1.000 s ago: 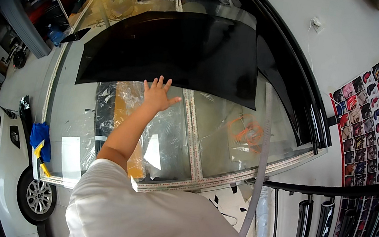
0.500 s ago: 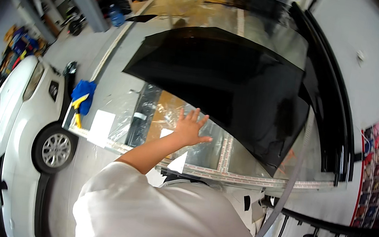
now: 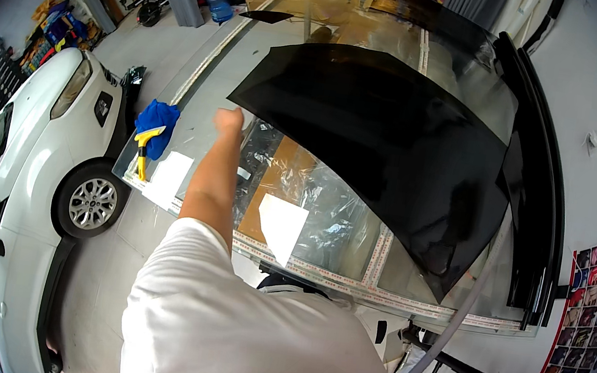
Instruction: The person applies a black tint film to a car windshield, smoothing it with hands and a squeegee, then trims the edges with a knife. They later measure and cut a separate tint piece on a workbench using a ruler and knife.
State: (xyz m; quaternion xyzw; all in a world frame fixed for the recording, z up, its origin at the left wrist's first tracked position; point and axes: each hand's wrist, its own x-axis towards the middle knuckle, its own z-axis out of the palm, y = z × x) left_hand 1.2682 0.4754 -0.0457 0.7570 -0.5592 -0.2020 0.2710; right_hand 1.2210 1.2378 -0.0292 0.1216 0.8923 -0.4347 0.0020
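A large sheet of dark window film (image 3: 383,130) lies across a glass-topped table (image 3: 335,277). My left hand (image 3: 229,122) is closed at the sheet's left corner, its fingers pinched against the film's edge. The fingertips are partly hidden, so how much film they hold does not show. My right hand is out of view. Below the film's curved lower edge, a white piece with an angled outline (image 3: 282,226) rests on the glass.
A yellow-handled squeegee (image 3: 143,153) lies on a blue cloth (image 3: 158,125) at the table's left edge, near a white sheet (image 3: 172,172). Long black strips (image 3: 553,192) run along the right wall. A grey hose (image 3: 457,319) crosses the near right corner. A white car (image 3: 43,158) stands left.
My left hand has moved left and away from me, from spread over the film's lower edge to closed at its left corner. The view has shifted too.
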